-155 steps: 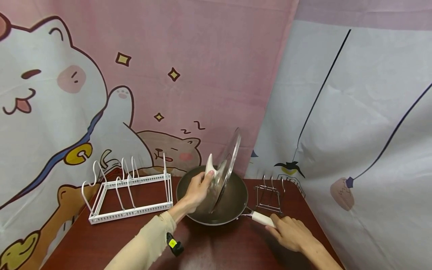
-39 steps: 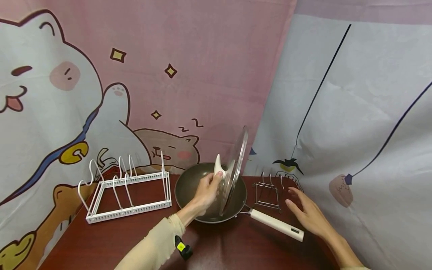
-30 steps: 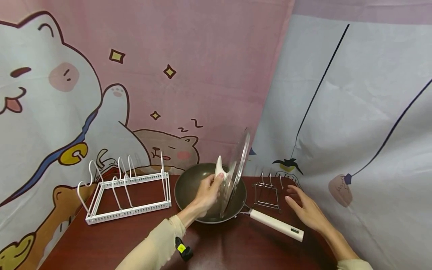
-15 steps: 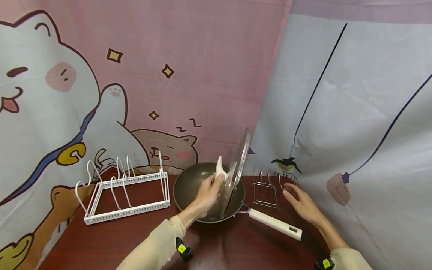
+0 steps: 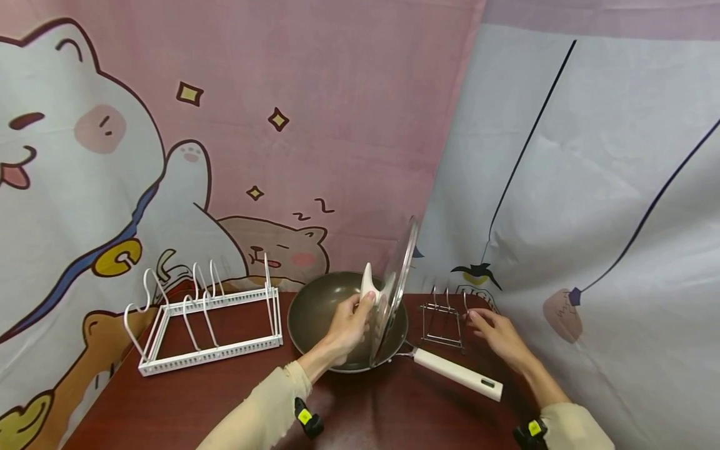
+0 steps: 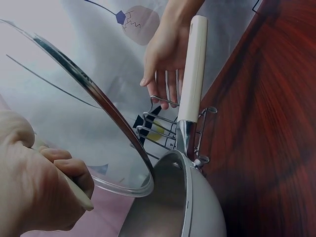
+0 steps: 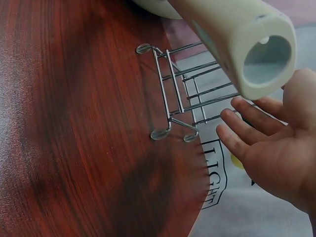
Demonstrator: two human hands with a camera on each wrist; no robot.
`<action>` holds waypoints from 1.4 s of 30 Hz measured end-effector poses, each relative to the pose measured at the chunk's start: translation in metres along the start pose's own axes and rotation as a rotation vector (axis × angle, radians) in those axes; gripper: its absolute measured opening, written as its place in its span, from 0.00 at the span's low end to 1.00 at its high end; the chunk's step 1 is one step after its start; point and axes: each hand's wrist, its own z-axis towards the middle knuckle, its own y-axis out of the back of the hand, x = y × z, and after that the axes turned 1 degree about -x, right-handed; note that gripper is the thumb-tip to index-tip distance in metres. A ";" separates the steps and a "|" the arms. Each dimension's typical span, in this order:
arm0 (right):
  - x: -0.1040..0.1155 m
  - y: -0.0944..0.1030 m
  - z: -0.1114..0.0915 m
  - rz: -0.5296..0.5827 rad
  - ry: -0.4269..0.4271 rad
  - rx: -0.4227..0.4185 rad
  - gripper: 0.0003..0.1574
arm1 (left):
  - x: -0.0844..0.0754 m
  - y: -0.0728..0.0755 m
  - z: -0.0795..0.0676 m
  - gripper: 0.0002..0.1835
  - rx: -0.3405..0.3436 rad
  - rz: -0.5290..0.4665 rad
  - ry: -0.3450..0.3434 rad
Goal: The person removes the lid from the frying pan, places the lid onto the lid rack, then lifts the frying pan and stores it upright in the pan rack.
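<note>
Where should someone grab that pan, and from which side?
Likely by the cream handle of the pan, from the person's right: it is long, straight and uncovered, and juts out that way, while the glass lid partly hides the rest.

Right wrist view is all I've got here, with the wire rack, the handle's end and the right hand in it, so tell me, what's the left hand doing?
Observer: In the head view, the left hand grips the white knob of a glass lid.
Operator: Okay, is that lid flat or tilted?
Observer: Steeply tilted, close to upright, at the pan; whether its edge touches the pan I can't tell.
</note>
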 end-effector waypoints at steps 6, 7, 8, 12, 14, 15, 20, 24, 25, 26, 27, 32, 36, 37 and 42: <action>-0.002 -0.003 0.004 0.037 0.009 -0.008 0.33 | 0.001 -0.002 0.002 0.25 0.004 -0.007 0.006; -0.002 -0.004 0.005 0.038 0.011 -0.011 0.33 | 0.001 -0.002 0.002 0.24 0.005 -0.008 0.008; -0.002 -0.004 0.006 0.044 0.010 -0.015 0.32 | 0.001 -0.003 0.002 0.24 0.007 -0.009 0.008; -0.003 -0.005 0.008 0.085 0.011 -0.028 0.30 | 0.002 -0.005 0.004 0.25 0.012 -0.009 0.013; -0.002 -0.005 0.009 0.108 0.015 -0.032 0.29 | 0.003 -0.006 0.004 0.25 0.011 -0.008 0.016; -0.002 -0.005 0.009 0.114 0.018 -0.033 0.28 | 0.003 -0.007 0.004 0.26 0.012 -0.010 0.018; -0.003 -0.005 0.011 0.142 0.028 -0.038 0.26 | 0.005 -0.011 0.007 0.27 0.024 -0.020 0.028; -0.006 -0.005 0.012 0.175 0.019 -0.045 0.24 | 0.005 -0.015 0.009 0.27 0.033 -0.030 0.037; -0.006 -0.005 0.012 0.178 0.017 -0.046 0.24 | 0.005 -0.016 0.009 0.27 0.035 -0.033 0.039; -0.007 -0.005 0.012 0.175 0.019 -0.047 0.24 | 0.005 -0.018 0.009 0.27 0.036 -0.035 0.040; -0.007 -0.005 0.013 0.179 0.013 -0.054 0.24 | 0.005 -0.019 0.009 0.27 0.038 -0.037 0.040; -0.008 -0.007 0.014 0.131 0.009 -0.072 0.24 | 0.003 -0.025 0.010 0.26 0.043 -0.049 0.040; -0.007 -0.007 0.016 0.089 0.010 -0.082 0.23 | 0.002 -0.031 0.012 0.26 0.054 -0.066 0.047; -0.007 -0.007 0.017 0.076 0.013 -0.080 0.23 | 0.001 -0.032 0.013 0.26 0.056 -0.069 0.047; -0.004 -0.006 0.017 0.078 0.012 -0.078 0.21 | -0.001 -0.039 0.015 0.26 0.054 -0.069 0.046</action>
